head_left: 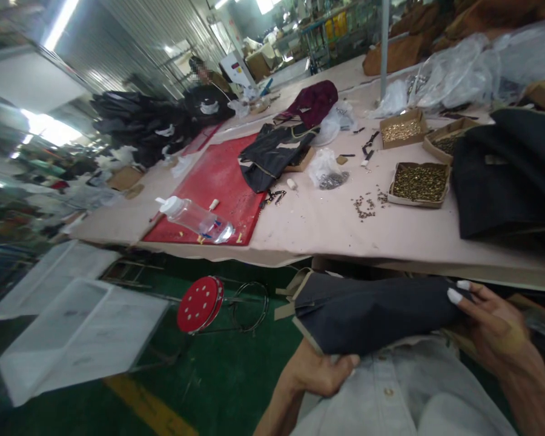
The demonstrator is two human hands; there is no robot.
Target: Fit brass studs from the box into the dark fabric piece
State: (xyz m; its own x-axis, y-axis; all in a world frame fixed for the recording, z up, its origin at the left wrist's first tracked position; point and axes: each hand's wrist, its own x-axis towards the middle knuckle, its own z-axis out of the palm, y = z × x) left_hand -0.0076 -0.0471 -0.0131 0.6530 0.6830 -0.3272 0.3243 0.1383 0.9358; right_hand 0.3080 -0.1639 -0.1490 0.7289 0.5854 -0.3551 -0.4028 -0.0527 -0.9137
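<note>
Both hands gripping a dark fabric piece [372,315], left hand [320,372] beneath, right hand [490,321] apparently pinching its end

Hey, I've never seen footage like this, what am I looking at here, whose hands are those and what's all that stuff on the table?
This is one picture from a camera worn on a person's head, looking forward and down, so the two hands at the bottom are that person's own. No machine is involved. The left hand and the right hand hold a piece of dark fabric over the lap. Ahead is a long work table with a red mat, a clear plastic bottle lying on its side, open cardboard boxes of small metal pieces, and more dark garments. A red stool stands on the green floor. Another person sits far off at the table's end.
</note>
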